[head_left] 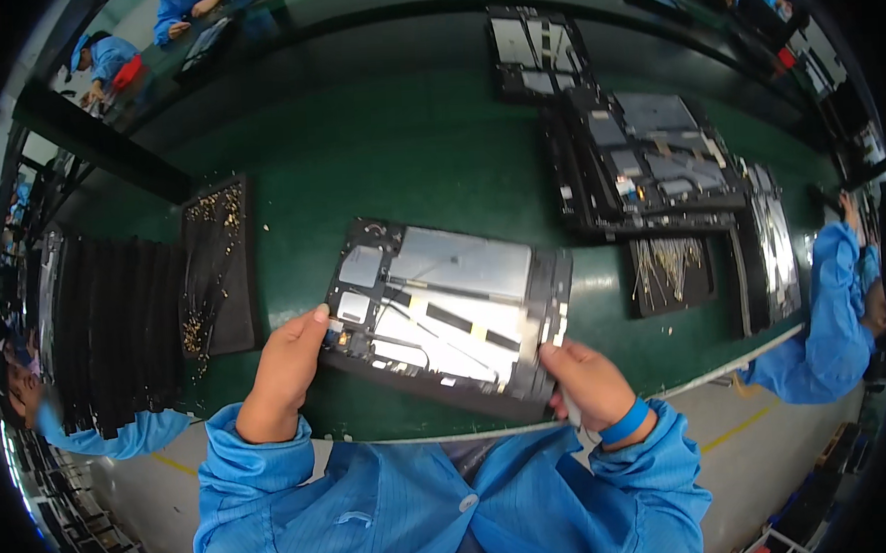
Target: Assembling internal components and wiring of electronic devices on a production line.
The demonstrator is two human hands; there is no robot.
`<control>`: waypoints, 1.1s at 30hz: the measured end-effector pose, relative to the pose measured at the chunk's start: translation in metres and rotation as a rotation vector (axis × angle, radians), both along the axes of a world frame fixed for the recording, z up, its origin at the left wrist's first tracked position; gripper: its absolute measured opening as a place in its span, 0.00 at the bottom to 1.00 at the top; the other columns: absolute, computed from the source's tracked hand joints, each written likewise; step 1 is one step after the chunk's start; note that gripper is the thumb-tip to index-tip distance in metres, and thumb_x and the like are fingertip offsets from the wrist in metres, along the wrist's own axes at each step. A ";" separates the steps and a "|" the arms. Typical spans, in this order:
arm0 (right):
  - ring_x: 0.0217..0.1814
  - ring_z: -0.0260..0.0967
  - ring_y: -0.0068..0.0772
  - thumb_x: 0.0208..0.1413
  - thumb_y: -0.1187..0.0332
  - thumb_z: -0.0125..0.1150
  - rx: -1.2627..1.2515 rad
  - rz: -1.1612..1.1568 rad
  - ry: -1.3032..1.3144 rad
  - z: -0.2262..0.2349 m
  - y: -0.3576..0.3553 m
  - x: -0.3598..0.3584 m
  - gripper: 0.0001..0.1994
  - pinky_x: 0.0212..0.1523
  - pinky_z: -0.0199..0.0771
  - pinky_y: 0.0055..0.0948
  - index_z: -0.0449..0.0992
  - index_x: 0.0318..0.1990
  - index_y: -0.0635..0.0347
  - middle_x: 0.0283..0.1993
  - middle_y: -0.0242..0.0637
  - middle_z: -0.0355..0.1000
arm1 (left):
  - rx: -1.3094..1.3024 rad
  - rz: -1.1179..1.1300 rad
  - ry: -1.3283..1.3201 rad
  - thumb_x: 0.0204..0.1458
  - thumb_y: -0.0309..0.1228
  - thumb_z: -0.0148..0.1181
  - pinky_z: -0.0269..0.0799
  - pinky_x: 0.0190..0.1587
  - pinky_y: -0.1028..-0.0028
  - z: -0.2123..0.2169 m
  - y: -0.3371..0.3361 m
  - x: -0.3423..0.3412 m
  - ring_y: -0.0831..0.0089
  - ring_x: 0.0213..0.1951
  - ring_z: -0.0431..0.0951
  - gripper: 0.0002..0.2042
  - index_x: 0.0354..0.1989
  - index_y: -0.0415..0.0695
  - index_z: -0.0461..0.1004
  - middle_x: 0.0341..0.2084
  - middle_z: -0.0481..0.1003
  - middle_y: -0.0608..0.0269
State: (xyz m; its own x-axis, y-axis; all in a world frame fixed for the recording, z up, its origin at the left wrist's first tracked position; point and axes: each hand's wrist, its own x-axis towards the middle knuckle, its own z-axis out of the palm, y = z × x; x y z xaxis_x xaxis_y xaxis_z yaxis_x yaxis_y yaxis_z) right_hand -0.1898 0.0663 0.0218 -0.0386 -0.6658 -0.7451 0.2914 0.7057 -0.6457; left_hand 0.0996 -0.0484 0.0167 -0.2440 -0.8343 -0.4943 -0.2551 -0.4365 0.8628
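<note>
In front of me is an opened tablet-like device (pixel 456 326), a black frame with silver plates, thin black cables and yellowish tape strips. It is tilted, with a dark foam-like pad or tray (pixel 419 383) showing under its near edge. My left hand (pixel 292 359) grips its left edge, thumb on top. My right hand (pixel 591 381) is closed at its lower right corner. A pale, slim thing (pixel 571 410) shows below the right fingers; whether it is a tool or a cord I cannot make out. A blue band (pixel 626 422) circles my right wrist.
At left stand black trays or pads (pixel 115 329) in a row, beside a dark tray (pixel 227 318) of thin cables with gold-coloured ends. Similar devices (pixel 647 156) are piled at far right, above a small tray of pale cables (pixel 671 270). Co-workers in blue (pixel 815 307) sit around.
</note>
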 end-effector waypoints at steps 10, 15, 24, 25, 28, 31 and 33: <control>0.16 0.56 0.18 0.49 0.52 0.46 -0.097 -0.030 -0.073 -0.006 -0.059 0.066 0.20 0.13 0.58 0.16 0.67 0.31 0.64 0.18 0.30 0.61 | 0.605 0.211 0.703 0.49 0.49 0.40 0.65 0.41 0.64 0.012 0.030 -0.056 0.68 0.37 0.69 0.21 0.46 0.48 0.60 0.39 0.66 0.60; 0.19 0.58 0.20 0.51 0.55 0.45 -0.160 0.111 -0.119 -0.016 -0.071 0.063 0.21 0.16 0.61 0.17 0.62 0.41 0.66 0.28 0.35 0.61 | 0.535 0.347 0.609 0.50 0.39 0.45 0.70 0.27 0.72 0.008 0.003 -0.086 0.72 0.32 0.71 0.13 0.43 0.48 0.61 0.34 0.69 0.65; 0.23 0.61 0.20 0.51 0.59 0.46 -0.056 0.157 -0.095 -0.016 -0.063 0.053 0.23 0.19 0.64 0.18 0.57 0.51 0.66 0.33 0.34 0.64 | 0.177 0.734 0.745 0.48 0.38 0.48 0.69 0.31 0.72 0.023 -0.139 -0.089 0.73 0.36 0.68 0.13 0.38 0.44 0.63 0.33 0.68 0.66; 0.24 0.61 0.20 0.51 0.59 0.46 -0.070 0.199 -0.068 -0.014 -0.065 0.053 0.23 0.19 0.64 0.18 0.57 0.51 0.66 0.33 0.34 0.64 | 0.097 0.813 0.860 0.48 0.39 0.47 0.69 0.35 0.70 0.023 -0.164 -0.088 0.70 0.39 0.67 0.16 0.39 0.41 0.62 0.34 0.67 0.62; 0.24 0.62 0.20 0.51 0.60 0.45 -0.085 0.229 -0.022 -0.011 -0.064 0.051 0.23 0.18 0.64 0.18 0.57 0.51 0.66 0.32 0.34 0.64 | 0.261 0.809 0.699 0.46 0.50 0.46 0.68 0.39 0.65 0.013 -0.176 -0.097 0.60 0.39 0.66 0.30 0.41 0.30 0.57 0.38 0.62 0.48; 0.24 0.62 0.20 0.51 0.60 0.45 -0.093 0.241 -0.006 -0.013 -0.070 0.060 0.23 0.17 0.63 0.17 0.57 0.50 0.66 0.32 0.34 0.64 | 0.443 0.115 0.538 0.46 0.45 0.50 0.68 0.38 0.68 -0.024 -0.112 -0.102 0.65 0.34 0.67 0.28 0.45 0.31 0.56 0.35 0.63 0.57; 0.24 0.62 0.20 0.51 0.60 0.45 -0.093 0.269 0.009 -0.011 -0.065 0.062 0.22 0.17 0.63 0.17 0.58 0.50 0.66 0.31 0.33 0.64 | 0.283 0.108 0.452 0.47 0.39 0.51 0.67 0.39 0.74 -0.023 -0.083 -0.114 0.69 0.35 0.67 0.29 0.51 0.31 0.51 0.34 0.64 0.60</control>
State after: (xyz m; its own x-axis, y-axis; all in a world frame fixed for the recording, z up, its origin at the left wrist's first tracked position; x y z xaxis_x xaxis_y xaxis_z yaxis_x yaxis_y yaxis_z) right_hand -0.1276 0.0013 0.0104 0.1417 -0.7184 -0.6810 0.0957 0.6947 -0.7129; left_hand -0.0148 -0.1315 -0.0060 -0.4043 -0.7163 -0.5687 0.1730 -0.6705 0.7214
